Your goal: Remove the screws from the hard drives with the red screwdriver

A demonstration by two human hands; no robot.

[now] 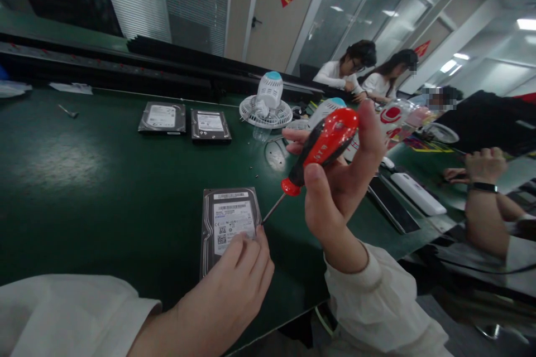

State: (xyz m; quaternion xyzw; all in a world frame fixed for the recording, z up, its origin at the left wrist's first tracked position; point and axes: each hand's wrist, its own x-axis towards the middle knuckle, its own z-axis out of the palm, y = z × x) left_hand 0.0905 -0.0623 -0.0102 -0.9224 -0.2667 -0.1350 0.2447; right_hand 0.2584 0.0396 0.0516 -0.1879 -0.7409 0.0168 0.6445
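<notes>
Your right hand [338, 181] grips red-and-black screwdriver [324, 145], shaft slanting down to right edge of SATA hard drive [232, 209]; exact tip contact unclear. Your left hand [240, 270] rests on drive, fingers [262, 240] right by screwdriver tip. Drive lies flat, label up, on green tabletop [104, 217]. Beyond, second hard drive [162, 117] and third hard drive [210, 125] sit side by side, slightly apart. White fan [270, 92] with blue cap stands right of them. Co-worker's wrist with black wristband [483, 187] at your far right.
</notes>
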